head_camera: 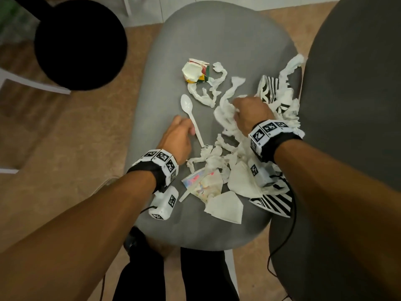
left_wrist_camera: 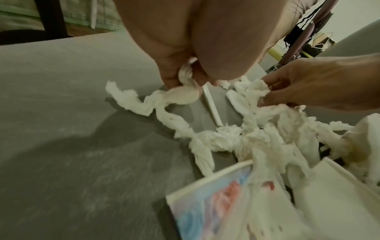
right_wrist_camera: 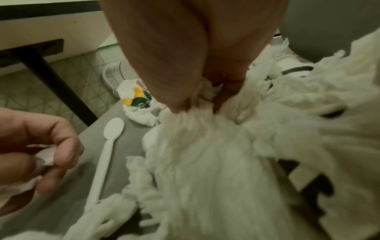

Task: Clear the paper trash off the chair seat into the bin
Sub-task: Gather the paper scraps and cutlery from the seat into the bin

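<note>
Torn white tissue strips (head_camera: 225, 120) lie tangled over the grey chair seat (head_camera: 206, 40). My right hand (head_camera: 243, 109) grips a thick bunch of them (right_wrist_camera: 195, 129) at mid seat. My left hand (head_camera: 182, 131) is beside a white plastic spoon (head_camera: 191, 114). In the left wrist view my left hand (left_wrist_camera: 185, 81) pinches one twisted tissue strip (left_wrist_camera: 164, 105) that trails down to the seat. A round black bin (head_camera: 80, 44) stands on the floor to the far left of the chair.
A crumpled yellow-green carton (head_camera: 196, 71) lies at the far side of the seat. Near me lie a flattened pastel paper cup (head_camera: 201, 183), a folded white napkin (head_camera: 225, 207) and black-and-white striped paper (head_camera: 273, 203). A dark backrest (head_camera: 358, 105) rises on the right.
</note>
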